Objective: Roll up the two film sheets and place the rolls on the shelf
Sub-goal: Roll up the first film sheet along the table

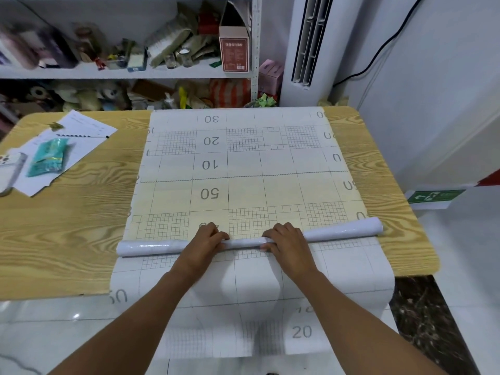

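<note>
Nearest me, the lower film sheet (254, 290) hangs over the near edge of the wooden table (67, 239), bare wood on both sides. My left hand (207, 240) and right hand (286, 239) are curled around the middle of the roll (151, 246), gripping it. Beyond it the upper film sheet (243, 171) lies flat to the far edge, with the cluttered shelf (121, 73) behind.

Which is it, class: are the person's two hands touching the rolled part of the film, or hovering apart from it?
Touching. The head view shows the left hand and right hand both pressed on the film roll, fingers curled over it.
</note>
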